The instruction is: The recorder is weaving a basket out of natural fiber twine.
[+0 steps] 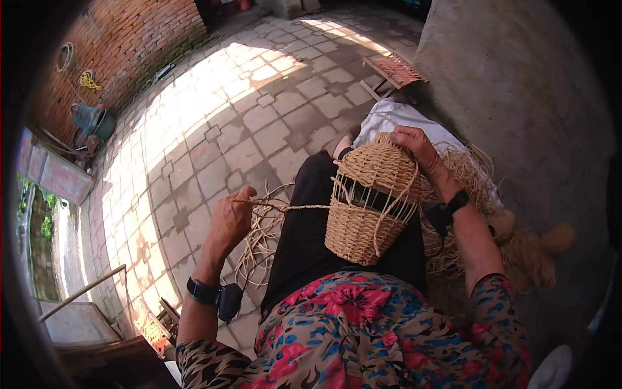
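A tan woven basket (366, 230) rests on my lap, its lower and upper woven bands joined by a gap of bare upright ribs. My right hand (414, 146) grips it at the top rim. Out to the left, my left hand (232, 214) is closed on a twisted cord (301, 208) that runs taut to the basket's middle. Loose strands (256, 246) hang below that hand. More tangled cord (483, 175) and several tan bundles (554, 240) lie at my right, beside a white cloth sack (385, 113).
A small slatted rack (395, 68) stands on the paved yard (285, 107) ahead. A brick wall (136, 39) runs at the back left, with a grey bucket (97, 122) at its foot. A concrete wall (505, 78) is at right; a metal rail (84, 292) is at lower left.
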Demonstrator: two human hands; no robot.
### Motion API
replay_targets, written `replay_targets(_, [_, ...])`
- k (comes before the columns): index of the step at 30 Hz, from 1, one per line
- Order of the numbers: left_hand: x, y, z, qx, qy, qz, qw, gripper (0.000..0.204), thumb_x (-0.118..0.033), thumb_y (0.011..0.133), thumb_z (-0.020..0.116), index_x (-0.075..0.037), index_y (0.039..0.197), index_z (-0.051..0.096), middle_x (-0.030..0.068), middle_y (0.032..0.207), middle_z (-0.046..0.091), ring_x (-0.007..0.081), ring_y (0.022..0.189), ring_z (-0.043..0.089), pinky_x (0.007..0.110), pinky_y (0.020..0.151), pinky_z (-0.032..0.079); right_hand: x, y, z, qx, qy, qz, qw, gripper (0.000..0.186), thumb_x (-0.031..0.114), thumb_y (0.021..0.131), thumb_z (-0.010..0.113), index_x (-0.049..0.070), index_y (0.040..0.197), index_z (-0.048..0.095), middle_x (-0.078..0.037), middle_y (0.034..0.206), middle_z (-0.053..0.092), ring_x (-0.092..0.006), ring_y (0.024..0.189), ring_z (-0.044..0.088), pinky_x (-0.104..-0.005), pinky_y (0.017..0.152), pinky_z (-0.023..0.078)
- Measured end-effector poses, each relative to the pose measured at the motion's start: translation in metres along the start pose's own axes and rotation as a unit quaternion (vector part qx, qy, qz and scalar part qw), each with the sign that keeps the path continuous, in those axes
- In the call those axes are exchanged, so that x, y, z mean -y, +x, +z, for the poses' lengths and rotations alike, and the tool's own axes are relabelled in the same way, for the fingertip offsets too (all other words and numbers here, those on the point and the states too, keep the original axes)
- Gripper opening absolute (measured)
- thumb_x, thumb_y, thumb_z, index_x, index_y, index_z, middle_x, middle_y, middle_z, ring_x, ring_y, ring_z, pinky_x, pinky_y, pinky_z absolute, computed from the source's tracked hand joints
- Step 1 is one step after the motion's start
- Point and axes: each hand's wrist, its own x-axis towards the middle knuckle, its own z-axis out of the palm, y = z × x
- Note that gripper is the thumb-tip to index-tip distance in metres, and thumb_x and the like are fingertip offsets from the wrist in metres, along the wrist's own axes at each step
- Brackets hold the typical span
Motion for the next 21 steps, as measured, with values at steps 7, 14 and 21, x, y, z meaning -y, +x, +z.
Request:
replay_targets(7, [-0.048,0.005,-0.063,-0.048,-0.11,0.143,0.982,0.008,0.0,0.08,0.065,-0.002,0.088,0.066,0.0108,0.079,0.065,0.0253,0.07,0.067,0.035,0.061,0.05,0.003,-0.005,-0.004,-0.003,0.038,0.021,0.999,0.027,0.027,0.088,0.057,0.001,0.086,0.063,0.002,0.079,0.061,-0.0058,0.075,0.054,-0.022,0.071,0.045])
replay_targets(14, [-0.094,0.029,-0.003,0.172,-0.627,0.022,0.76,0.012,-0.008,0.089,0.066,0.002,0.094,0.065,0.0066,0.084,0.066,0.0128,0.072,0.066,0.024,0.069,0.055,0.0,0.001,0.002,0.013,0.024,0.008,1.0,0.025,0.025,0.09,0.055,0.001,0.087,0.064,0.002,0.08,0.062,-0.0057,0.075,0.054,-0.0217,0.069,0.045])
replay_targets(21, [-0.125,0.042,0.065,-0.027,-0.374,0.149,0.915,0.013,-0.007,0.084,0.067,-0.002,0.095,0.067,0.0065,0.083,0.066,0.0141,0.071,0.063,0.027,0.063,0.05,-0.001,-0.004,0.0,-0.009,0.011,-0.009,1.0,0.023,0.023,0.09,0.056,0.002,0.084,0.063,0.003,0.077,0.061,-0.0048,0.072,0.054,-0.022,0.066,0.045])
